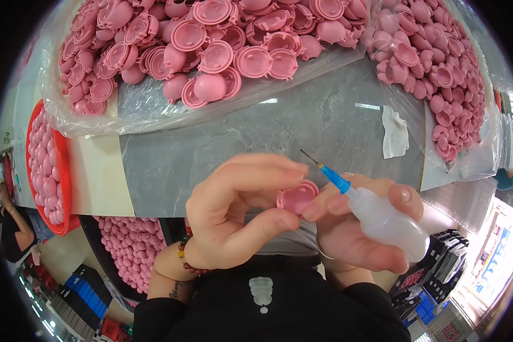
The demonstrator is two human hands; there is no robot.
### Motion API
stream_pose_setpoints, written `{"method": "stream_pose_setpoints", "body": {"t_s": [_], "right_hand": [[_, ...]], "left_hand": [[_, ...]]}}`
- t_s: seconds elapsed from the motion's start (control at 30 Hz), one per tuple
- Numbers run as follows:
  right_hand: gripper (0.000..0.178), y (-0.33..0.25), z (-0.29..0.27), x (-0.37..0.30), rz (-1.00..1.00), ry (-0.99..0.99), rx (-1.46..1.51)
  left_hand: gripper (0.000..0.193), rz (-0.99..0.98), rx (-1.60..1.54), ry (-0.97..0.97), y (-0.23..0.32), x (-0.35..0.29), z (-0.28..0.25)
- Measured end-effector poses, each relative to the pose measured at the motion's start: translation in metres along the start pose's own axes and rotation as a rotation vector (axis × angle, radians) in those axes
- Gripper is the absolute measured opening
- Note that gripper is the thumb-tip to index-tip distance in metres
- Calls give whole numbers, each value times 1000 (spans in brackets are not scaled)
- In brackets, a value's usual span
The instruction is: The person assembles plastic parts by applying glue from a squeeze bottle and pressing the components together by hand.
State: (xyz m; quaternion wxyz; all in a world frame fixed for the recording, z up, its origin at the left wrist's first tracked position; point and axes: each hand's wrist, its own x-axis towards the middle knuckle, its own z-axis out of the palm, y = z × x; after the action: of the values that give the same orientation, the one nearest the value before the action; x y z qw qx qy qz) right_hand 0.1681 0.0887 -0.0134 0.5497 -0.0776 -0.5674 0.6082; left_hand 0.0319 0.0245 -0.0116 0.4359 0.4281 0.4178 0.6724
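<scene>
Left hand pinching a small round pink plastic shell half by its rim, thumb underneath and fingers curled over the top, held up in the air just off the near edge of the grey marble-look desk. Right hand wrapped around a soft translucent squeeze bottle with a blue needle tip, fingers closed on the body, index finger touching the shell's edge.

Key bit: bottle's long axis slanting from lower right up to upper left, thin metal needle poking past the shell toward the desk's middle, not pointing into the cup yet. Shell sitting right between both hands, left one doing the actual holding, right one just beside it.

Up along the far edge, a big heap of the same pink plastic shell halves on clear plastic sheeting, another heap toward the right edge. Crumpled white tissue lying near the right side. Red plastic basket of pink rounded pieces off the left edge.

Hard to tell: inside of the shell mostly hidden behind the fingers, bottle's fill level unclear, needle tip very thin and blurry.
</scene>
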Motion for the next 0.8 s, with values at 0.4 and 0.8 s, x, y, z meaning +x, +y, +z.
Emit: {"method": "stream_pose_setpoints", "body": {"t_s": [0.4,0.8], "right_hand": [[71,7,5,1,-54,113,50],[69,-21,-3,16,-209,-143,-550]], "left_hand": [[39,-199,-326,-179,2,3,-8],[50,-431,-445,-60,8,6,-9]]}}
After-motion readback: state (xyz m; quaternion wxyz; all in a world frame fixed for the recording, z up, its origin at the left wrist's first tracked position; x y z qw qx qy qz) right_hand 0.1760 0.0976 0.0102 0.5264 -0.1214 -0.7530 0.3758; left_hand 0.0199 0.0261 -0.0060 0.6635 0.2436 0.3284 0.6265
